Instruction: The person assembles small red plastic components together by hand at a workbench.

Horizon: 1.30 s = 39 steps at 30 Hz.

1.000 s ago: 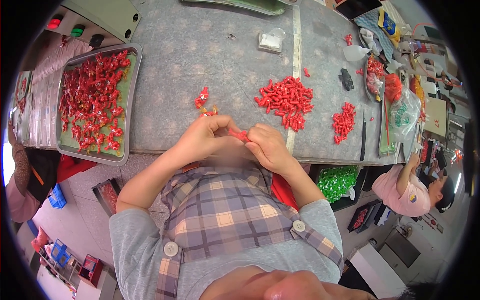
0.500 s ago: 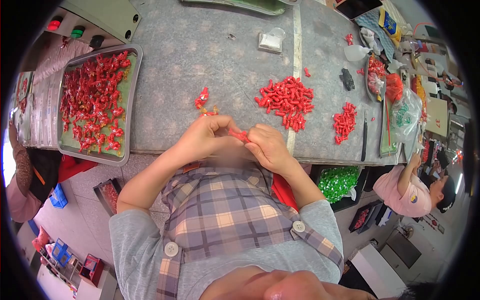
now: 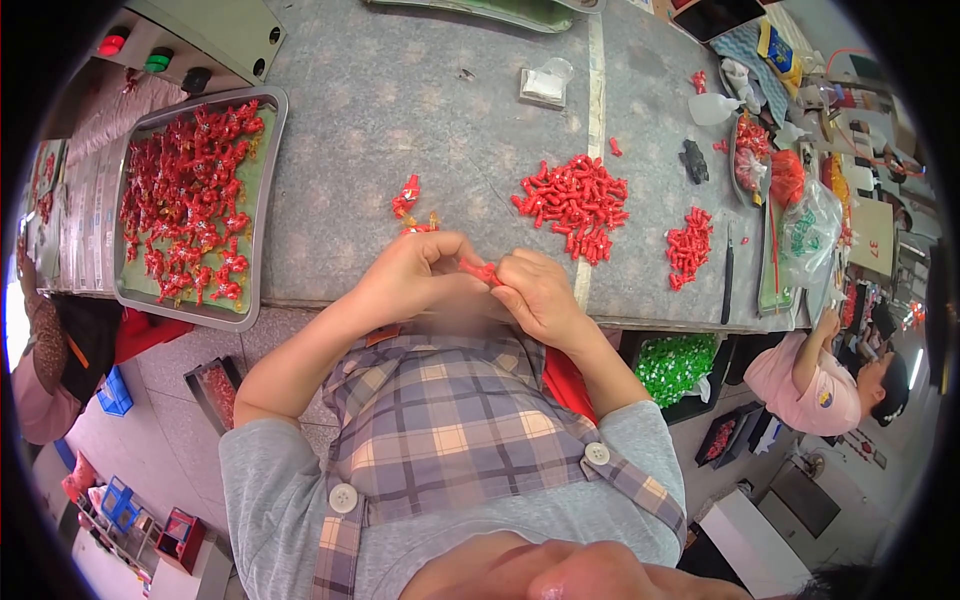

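**Red pieces worked by hand at a grey bench**

Red is the colour of nearly everything on this grey worktable [image 3: 420,110], seen from above the worker's own head. The left hand [image 3: 415,275] and the right hand [image 3: 535,295] meet at the near edge of the table, just in front of a plaid apron bib [image 3: 450,420]. Between them sits a small red piece [image 3: 480,270], pinched at 1 end by the curled fingers of the left hand and at the other by the thumb and fingers of the right; both hands are closed around it, and its exact shape cannot be told.

Just beyond the left hand lie a few loose red wrapped pieces [image 3: 408,198]. Farther right on the table are 2 heaps: a larger pile of red pieces [image 3: 575,195] and a smaller red pile [image 3: 690,245], well apart from each other. To the far left, a metal tray [image 3: 265,215] holds a dense scatter of red wrapped pieces with clear twisted ends. A small white packet [image 3: 543,85] rests near the far side of the table.

At the right edge, another person in a pink top [image 3: 800,375] bends beside the bench, near a bin of green pieces [image 3: 675,362] below the table edge.
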Motion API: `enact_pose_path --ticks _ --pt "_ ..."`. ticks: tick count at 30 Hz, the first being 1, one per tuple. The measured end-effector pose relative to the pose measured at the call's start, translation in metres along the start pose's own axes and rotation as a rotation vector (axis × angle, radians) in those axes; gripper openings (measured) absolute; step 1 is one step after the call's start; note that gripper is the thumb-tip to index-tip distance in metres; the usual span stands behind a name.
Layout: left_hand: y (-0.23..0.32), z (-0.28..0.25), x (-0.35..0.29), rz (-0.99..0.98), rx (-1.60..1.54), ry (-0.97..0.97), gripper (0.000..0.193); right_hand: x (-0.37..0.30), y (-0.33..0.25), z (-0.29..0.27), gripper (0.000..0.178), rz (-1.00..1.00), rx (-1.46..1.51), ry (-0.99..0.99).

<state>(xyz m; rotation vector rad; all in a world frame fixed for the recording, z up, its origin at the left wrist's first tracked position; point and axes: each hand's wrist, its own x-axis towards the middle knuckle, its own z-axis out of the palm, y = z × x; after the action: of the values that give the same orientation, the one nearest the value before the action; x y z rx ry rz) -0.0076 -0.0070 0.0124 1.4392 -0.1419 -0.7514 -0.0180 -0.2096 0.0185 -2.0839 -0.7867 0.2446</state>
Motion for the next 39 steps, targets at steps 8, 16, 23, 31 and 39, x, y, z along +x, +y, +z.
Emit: enact_pose_path --ticks 8,16,23,31,39 --pt "-0.0016 0.0003 -0.0001 -0.010 -0.007 0.004 0.013 0.0000 0.0001 0.0004 0.023 -0.001 0.003 0.009" --pt "0.0002 0.0002 -0.0007 -0.009 0.010 0.004 0.013 0.0005 -0.0002 0.0004 0.023 0.003 0.014 0.013" --pt "0.0025 0.0009 -0.0010 -0.018 0.012 0.012 0.014 -0.0004 0.0004 0.0001 0.023 0.010 0.006 0.003" --pt "0.0026 0.0002 -0.0010 -0.009 0.030 0.014 0.014 0.0002 0.0020 -0.0003 0.023 -0.008 0.005 -0.002" --pt "-0.0016 -0.0005 -0.0004 -0.013 0.013 -0.002 0.014 0.0005 -0.0001 -0.0013 0.023 0.003 0.012 -0.004"
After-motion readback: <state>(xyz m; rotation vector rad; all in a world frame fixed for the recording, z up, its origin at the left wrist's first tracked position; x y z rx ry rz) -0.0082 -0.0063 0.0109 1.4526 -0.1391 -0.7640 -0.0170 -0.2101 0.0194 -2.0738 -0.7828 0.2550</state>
